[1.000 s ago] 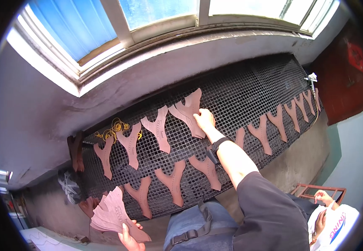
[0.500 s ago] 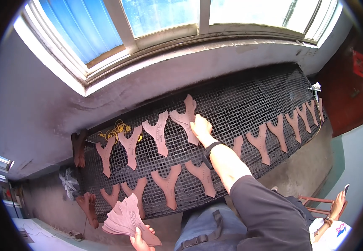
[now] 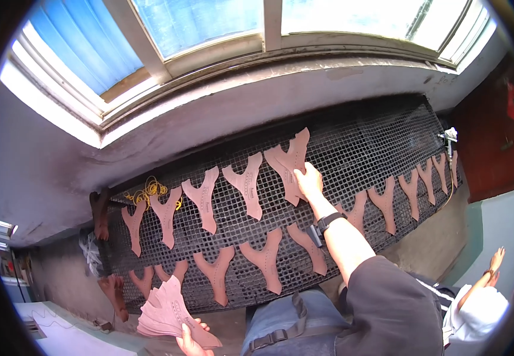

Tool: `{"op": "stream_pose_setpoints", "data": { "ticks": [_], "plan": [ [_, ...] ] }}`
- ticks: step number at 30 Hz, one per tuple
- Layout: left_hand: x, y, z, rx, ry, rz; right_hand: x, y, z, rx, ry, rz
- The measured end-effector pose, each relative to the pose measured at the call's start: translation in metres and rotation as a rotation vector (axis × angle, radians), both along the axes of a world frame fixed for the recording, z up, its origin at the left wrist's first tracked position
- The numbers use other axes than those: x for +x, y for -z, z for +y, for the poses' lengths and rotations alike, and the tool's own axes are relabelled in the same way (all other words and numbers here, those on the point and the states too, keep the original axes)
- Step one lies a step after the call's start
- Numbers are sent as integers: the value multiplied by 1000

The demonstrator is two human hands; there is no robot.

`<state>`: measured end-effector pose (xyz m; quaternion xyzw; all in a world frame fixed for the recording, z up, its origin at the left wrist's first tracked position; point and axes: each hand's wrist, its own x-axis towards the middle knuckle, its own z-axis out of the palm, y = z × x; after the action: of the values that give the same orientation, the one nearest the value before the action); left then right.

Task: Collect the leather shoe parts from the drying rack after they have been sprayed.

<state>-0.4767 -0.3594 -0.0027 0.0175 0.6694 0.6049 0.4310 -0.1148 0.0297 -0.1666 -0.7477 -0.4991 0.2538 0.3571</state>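
My right hand (image 3: 310,182) pinches the edge of a brownish-pink, Y-shaped leather-like piece (image 3: 297,155) over the back of a black mesh table. A second, similar piece (image 3: 281,175) overlaps it on the left; whether my fingers grip both, I cannot tell. Left of them, a flat Y-shaped piece (image 3: 248,184) lies in the back row with several more. Low in front, my left hand (image 3: 193,340) is closed on a fanned stack of these pieces (image 3: 165,311), with rows of small marks on the top one.
Another row of Y-shaped pieces (image 3: 263,261) runs along the near edge of the mesh table (image 3: 364,151). Yellow cord (image 3: 153,190) lies at the back left. A spray gun-like tool (image 3: 449,139) hangs at the right end. Another person's arm (image 3: 487,276) shows at far right.
One Y-shaped piece now lies alone in the back row where my right hand was. That hand has moved one place right with overlapping pieces. The view has shifted; the other person's hand has risen.
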Motion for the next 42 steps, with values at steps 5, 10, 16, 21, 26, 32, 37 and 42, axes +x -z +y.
{"op": "stream_pose_setpoints", "data": {
  "ticks": [5,10,16,21,26,32,37,42],
  "plan": [
    [11,-3,15,-31,18,4,34,0,9,-76,59,322],
    [17,-8,23,-31,72,26,97,-10,20,-48,190,79],
    [25,-5,28,57,135,-61,120,-17,-13,83,116,-287],
    [41,-8,40,204,305,-147,25,-79,-89,-123,-501,504],
    [79,-21,56,437,663,-265,-51,-168,-193,-554,-1013,884],
    [134,11,41,326,743,55,-65,-187,-248,-470,-669,991],
    [159,22,32,495,768,-305,-24,-169,-265,-558,-575,1051],
    [202,7,51,286,845,198,23,-151,-256,-588,-459,1262]
  ]
}}
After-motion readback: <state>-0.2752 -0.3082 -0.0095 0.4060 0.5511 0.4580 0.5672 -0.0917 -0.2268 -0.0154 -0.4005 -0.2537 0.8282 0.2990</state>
